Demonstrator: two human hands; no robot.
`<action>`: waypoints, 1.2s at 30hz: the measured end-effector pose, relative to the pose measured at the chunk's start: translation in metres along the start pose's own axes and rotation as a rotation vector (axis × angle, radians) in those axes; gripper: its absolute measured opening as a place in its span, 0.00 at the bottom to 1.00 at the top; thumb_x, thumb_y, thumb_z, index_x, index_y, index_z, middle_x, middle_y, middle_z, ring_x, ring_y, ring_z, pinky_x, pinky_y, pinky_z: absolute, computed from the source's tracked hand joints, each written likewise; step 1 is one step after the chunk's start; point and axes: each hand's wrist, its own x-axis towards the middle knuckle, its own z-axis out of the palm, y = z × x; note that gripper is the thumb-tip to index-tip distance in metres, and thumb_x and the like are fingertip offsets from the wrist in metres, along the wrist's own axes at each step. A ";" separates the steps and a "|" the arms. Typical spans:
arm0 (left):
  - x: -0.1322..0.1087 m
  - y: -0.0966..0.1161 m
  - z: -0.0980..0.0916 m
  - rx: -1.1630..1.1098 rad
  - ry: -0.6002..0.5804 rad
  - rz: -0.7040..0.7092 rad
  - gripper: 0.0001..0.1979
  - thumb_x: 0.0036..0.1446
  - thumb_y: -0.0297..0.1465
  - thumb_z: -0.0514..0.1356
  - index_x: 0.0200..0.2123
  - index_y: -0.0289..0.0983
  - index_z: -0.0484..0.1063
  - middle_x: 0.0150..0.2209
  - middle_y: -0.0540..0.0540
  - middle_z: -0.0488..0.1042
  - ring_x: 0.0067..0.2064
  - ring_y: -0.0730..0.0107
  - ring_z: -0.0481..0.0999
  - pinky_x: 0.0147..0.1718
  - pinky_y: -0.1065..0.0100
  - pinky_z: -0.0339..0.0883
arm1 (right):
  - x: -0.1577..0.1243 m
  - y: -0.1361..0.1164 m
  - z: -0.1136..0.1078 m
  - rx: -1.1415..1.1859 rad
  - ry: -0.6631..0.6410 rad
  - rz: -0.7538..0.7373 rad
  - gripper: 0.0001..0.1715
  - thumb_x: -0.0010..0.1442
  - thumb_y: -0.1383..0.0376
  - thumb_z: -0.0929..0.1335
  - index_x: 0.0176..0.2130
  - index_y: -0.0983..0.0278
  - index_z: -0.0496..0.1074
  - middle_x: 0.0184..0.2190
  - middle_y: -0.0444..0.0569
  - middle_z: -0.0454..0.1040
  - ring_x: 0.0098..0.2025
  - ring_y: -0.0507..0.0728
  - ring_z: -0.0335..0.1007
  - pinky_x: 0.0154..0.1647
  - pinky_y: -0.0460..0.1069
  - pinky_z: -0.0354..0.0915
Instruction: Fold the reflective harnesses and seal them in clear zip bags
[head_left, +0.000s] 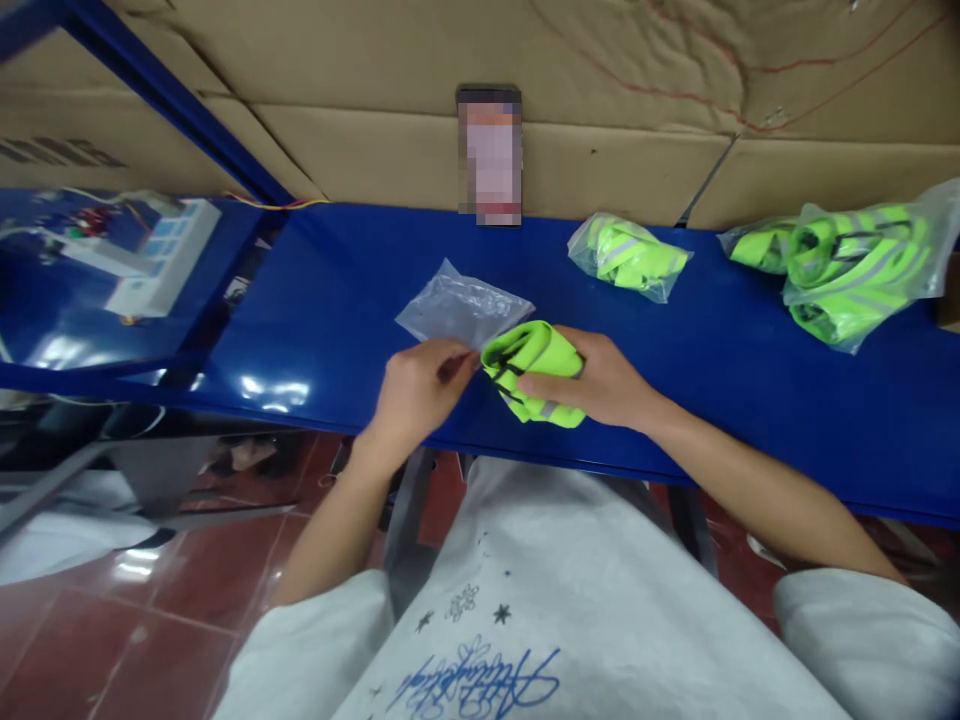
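Observation:
My right hand is wrapped around a folded neon-green vest with grey strips, held just above the blue table. My left hand pinches the near edge of a clear plastic bag that lies flat on the table, right beside the vest's left end. The bag's mouth faces the vest; I cannot tell whether the vest has entered it.
A bagged green vest lies at the back centre-right, and more bagged vests are piled at the far right. A phone leans on the cardboard wall. A white power strip sits at the left, a blue frame post above it.

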 end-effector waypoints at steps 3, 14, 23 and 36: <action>-0.010 0.024 0.008 -0.134 0.155 -0.061 0.06 0.65 0.30 0.62 0.36 0.37 0.78 0.29 0.51 0.80 0.29 0.74 0.78 0.32 0.73 0.68 | 0.014 0.010 0.008 -0.085 0.054 0.064 0.29 0.55 0.47 0.78 0.46 0.65 0.78 0.36 0.48 0.83 0.35 0.56 0.81 0.32 0.46 0.74; -0.007 0.038 0.029 0.058 0.186 0.265 0.03 0.68 0.28 0.60 0.41 0.36 0.75 0.33 0.48 0.78 0.33 0.72 0.78 0.35 0.72 0.69 | 0.011 0.011 -0.012 -0.520 0.206 -0.005 0.26 0.56 0.47 0.76 0.41 0.66 0.78 0.35 0.47 0.81 0.37 0.57 0.76 0.33 0.47 0.60; -0.007 0.043 0.029 0.072 0.153 0.341 0.02 0.70 0.27 0.59 0.43 0.38 0.72 0.35 0.48 0.79 0.35 0.70 0.79 0.36 0.69 0.68 | 0.010 0.012 -0.031 -0.049 0.009 0.117 0.28 0.54 0.48 0.78 0.45 0.65 0.80 0.34 0.47 0.81 0.33 0.53 0.75 0.31 0.45 0.66; -0.024 0.064 0.017 0.245 -0.069 0.471 0.17 0.67 0.32 0.64 0.56 0.35 0.69 0.47 0.38 0.78 0.48 0.55 0.79 0.46 0.58 0.73 | 0.014 0.025 -0.033 -0.338 0.063 0.010 0.28 0.56 0.44 0.75 0.40 0.67 0.79 0.32 0.46 0.77 0.34 0.53 0.70 0.31 0.46 0.59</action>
